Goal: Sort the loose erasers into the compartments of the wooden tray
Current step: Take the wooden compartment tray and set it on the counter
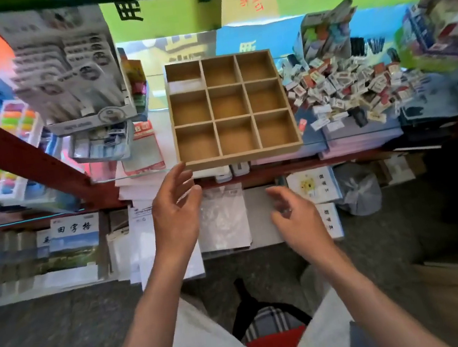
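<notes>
Head view: the nine-compartment wooden tray (231,107) sits centred on the worktop (364,135), with the loose erasers (348,87) heaped just right, within easy reach. Left hand (175,208) and right hand (296,216) hover near, fingers spread, holding nothing.

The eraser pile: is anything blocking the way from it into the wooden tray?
Nothing visible does. The eraser pile lies right beside the wooden tray, whose compartments are open on top. Both hands, left and right, hold nothing.

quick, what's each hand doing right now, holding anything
Left hand: open, fingers relaxed, holding nothing, just below the wooden tray.
Right hand: open, fingers loosely curled, holding nothing.
</notes>
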The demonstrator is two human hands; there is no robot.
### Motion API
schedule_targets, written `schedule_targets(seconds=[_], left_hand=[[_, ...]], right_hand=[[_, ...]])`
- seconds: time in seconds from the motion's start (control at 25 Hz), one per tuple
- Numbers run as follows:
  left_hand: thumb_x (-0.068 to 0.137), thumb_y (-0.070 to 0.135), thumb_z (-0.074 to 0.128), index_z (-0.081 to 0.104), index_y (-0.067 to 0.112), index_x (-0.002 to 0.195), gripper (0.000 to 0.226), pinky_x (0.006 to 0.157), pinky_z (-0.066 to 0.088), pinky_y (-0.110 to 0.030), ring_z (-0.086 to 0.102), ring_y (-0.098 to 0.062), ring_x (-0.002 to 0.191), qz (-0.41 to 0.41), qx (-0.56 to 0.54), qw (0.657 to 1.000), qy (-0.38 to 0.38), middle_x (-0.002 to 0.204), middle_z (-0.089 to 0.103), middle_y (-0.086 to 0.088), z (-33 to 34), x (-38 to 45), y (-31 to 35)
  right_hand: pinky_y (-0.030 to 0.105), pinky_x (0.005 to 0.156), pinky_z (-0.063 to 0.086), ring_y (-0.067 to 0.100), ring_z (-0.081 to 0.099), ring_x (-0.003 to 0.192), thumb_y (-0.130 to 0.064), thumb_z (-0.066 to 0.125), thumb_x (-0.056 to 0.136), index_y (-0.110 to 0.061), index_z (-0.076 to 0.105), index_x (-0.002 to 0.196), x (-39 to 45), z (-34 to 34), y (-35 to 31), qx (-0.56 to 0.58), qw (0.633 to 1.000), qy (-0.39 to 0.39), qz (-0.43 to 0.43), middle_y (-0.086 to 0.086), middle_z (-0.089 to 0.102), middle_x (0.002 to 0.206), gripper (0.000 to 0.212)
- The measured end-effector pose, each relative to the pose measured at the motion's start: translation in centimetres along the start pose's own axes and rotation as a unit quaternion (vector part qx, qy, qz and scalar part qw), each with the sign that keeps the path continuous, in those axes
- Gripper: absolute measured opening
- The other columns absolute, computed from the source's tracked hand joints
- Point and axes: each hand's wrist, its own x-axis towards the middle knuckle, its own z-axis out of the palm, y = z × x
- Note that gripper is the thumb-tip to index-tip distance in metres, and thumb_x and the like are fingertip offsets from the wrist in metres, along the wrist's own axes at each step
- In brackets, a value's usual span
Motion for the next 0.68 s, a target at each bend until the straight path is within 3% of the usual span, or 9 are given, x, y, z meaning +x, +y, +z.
schedule_targets(seconds=[0.12, 0.32, 0.48, 0.68], left_hand=[[0.096, 0.007, 0.059, 0.055, 0.025, 0.137, 0.045, 0.09, 0.051, -0.015, 0.061, 0.0, 0.113, 0.021, -0.02, 0.999, 0.039, 0.123, 0.065, 0.009, 4.0, 1.8, -3.3], [0.097, 0.009, 0.057, 0.048, 0.027, 0.144, 0.051, 0.098, 0.05, -0.021, 0.055, -0.003, 0.123, 0.101, 0.019, 0.993, 0.064, 0.135, 0.059, 0.007, 7.7, 4.6, -8.6], [0.097, 0.011, 0.057, 0.046, 0.028, 0.145, 0.052, 0.103, 0.05, -0.032, 0.053, -0.002, 0.125, 0.17, 0.031, 0.982, 0.074, 0.138, 0.057, 0.008, 8.2, 5.9, -11.8], [0.095, 0.007, 0.057, 0.046, 0.028, 0.144, 0.055, 0.102, 0.05, -0.032, 0.052, -0.005, 0.126, 0.216, 0.048, 0.973, 0.066, 0.138, 0.056, 0.005, 7.6, 2.4, -13.4]], right_hand=[[0.032, 0.099, 0.047, 0.01, 0.056, 0.117, -0.015, 0.06, 0.093, -0.024, 0.056, 0.134, 3.7, 1.3, 3.1, -0.032, 0.998, -0.029, -0.043, -0.006, 0.061, 0.128, 0.042], [0.014, 0.093, 0.039, -0.004, 0.049, 0.112, -0.02, 0.062, 0.094, -0.029, 0.056, 0.133, 7.9, 4.4, 8.2, -0.012, 0.995, 0.0, -0.097, -0.021, 0.054, 0.121, 0.041], [0.021, 0.1, 0.044, -0.003, 0.051, 0.118, -0.023, 0.063, 0.093, -0.029, 0.055, 0.135, 9.9, 7.9, 12.1, 0.019, 0.99, 0.015, -0.137, -0.019, 0.056, 0.129, 0.043], [0.026, 0.096, 0.05, -0.002, 0.056, 0.111, -0.022, 0.064, 0.092, -0.03, 0.057, 0.132, 6.8, 8.9, 14.5, 0.049, 0.985, 0.037, -0.161, -0.017, 0.061, 0.123, 0.041]])
